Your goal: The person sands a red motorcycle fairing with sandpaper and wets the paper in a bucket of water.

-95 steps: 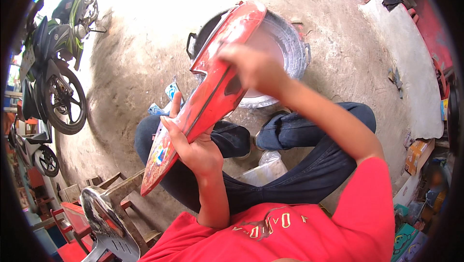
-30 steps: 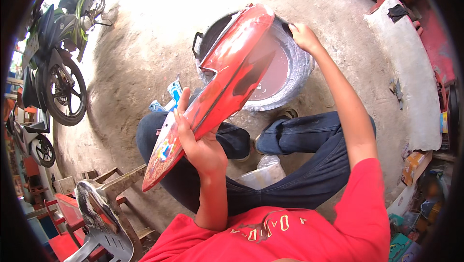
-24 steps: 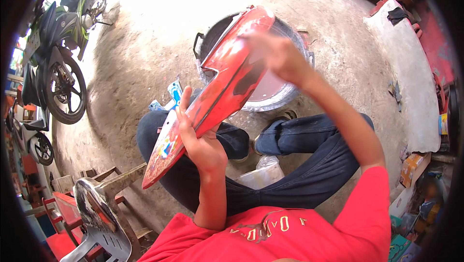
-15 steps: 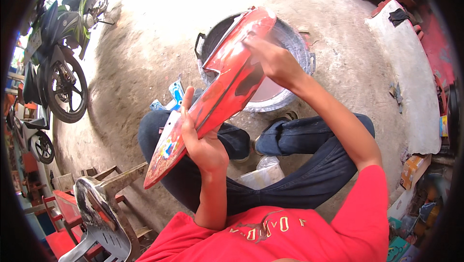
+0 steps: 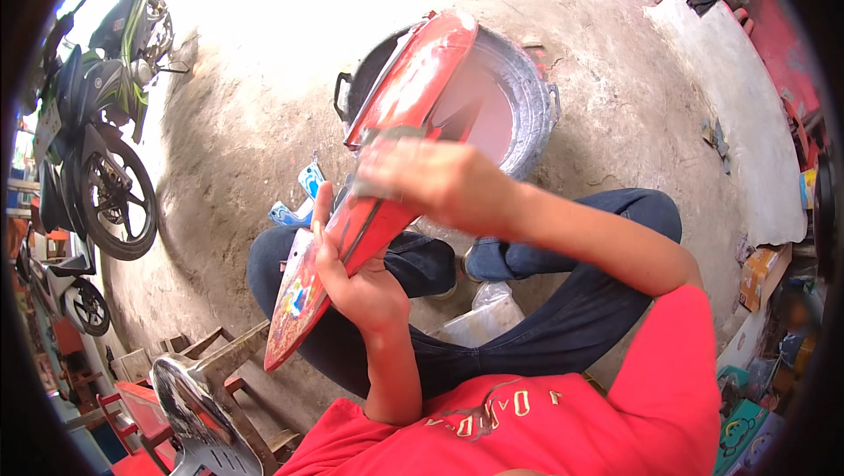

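Note:
A long red motorcycle body panel [image 5: 422, 80] slants from my lap out over a metal basin [image 5: 538, 94], with scuffed dark and grey patches on its paint. My left hand [image 5: 365, 291] grips the panel near its pointed lower end, thumb on top and one finger raised along the far edge. Across the panel's middle lies my right hand [image 5: 440, 181], blurred by motion. Its fingers are closed over a dark grey piece [image 5: 400, 133] that looks like sandpaper, pressed to the red surface. Pinkish cloudy water [image 5: 492, 116] stands in the basin.
Blue-and-white pieces [image 5: 294, 203] lie on the floor beside my knee. A clear plastic container [image 5: 483, 318] sits between my legs. Motorcycles [image 5: 114, 159] stand at the left, above a worn chair [image 5: 207, 406]. A pale slab [image 5: 730, 116] and boxes line the right.
My right hand has moved down the panel, from its upper end to its middle. My left hand keeps its hold, and the panel has shifted slightly in view.

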Available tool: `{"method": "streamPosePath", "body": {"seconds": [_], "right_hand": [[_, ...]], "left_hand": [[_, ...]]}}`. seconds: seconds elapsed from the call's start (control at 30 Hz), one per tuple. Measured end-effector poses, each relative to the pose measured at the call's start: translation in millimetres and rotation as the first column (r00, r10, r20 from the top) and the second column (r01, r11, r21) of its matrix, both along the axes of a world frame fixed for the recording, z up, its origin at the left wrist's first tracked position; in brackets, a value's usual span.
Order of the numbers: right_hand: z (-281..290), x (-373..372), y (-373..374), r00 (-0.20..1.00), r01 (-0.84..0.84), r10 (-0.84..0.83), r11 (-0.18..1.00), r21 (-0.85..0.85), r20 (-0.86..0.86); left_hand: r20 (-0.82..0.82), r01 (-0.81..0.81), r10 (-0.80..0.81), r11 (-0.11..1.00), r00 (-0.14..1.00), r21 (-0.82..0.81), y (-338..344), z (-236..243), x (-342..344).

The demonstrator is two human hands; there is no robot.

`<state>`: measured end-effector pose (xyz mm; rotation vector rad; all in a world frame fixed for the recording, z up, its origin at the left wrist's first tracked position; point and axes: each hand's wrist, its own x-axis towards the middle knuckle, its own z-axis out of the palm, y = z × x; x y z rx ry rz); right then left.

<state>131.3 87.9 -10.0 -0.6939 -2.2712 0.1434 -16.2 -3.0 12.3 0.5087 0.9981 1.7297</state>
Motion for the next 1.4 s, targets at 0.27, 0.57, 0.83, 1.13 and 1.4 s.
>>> {"method": "streamPosePath", "body": {"seconds": [0.27, 0.57, 0.83, 1.13, 1.4], "right_hand": [[-16, 37, 48, 0.977, 0.212, -0.195, 0.941, -0.264, 0.09], [-17, 42, 54, 0.969, 0.248, -0.235, 0.918, -0.31, 0.082], [-12, 35, 39, 0.983, 0.183, -0.178, 0.973, -0.139, 0.044], [3, 11, 2, 0.998, 0.003, -0.002, 1.0, 0.021, -0.06], [12, -8, -21, 0.999, -0.02, 0.019, 0.999, -0.035, -0.03]], "left_hand": [[-0.02, 0.007, -0.007, 1.0, 1.0, 0.009, 2, -1, 4], [-0.032, 0.021, -0.021, 1.0, 0.999, -0.001, 0, 4, 4], [-0.033, 0.031, -0.031, 0.999, 0.999, -0.006, 0, 3, 3], [-0.026, 0.025, -0.025, 1.0, 0.999, 0.004, -1, 0, 0], [-0.04, -0.005, 0.004, 1.0, 0.999, -0.019, -1, -1, 0]]}}
